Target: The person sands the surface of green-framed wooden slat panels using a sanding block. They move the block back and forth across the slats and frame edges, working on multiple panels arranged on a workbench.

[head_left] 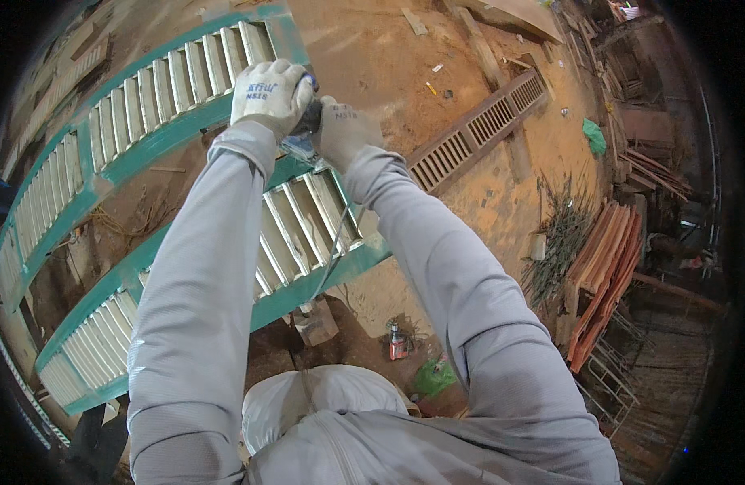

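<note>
Both my hands wear pale work gloves and are closed on a corded power tool, dark with blue parts, probably a sander. My left hand wraps over its top, and my right hand grips its right side. Much of the tool is hidden by the gloves. A thin grey cord trails down from it. Underneath lie two long louvered shutters with green frames and whitish slats: the far shutter and the near shutter. The tool is close to the near shutter's upper right part; contact is not clear.
To the right, a brown louvered panel lies slanted on the sandy ground. Reddish planks are stacked beside a pile of thin sticks. Near my feet are a red-and-dark object and a green bag.
</note>
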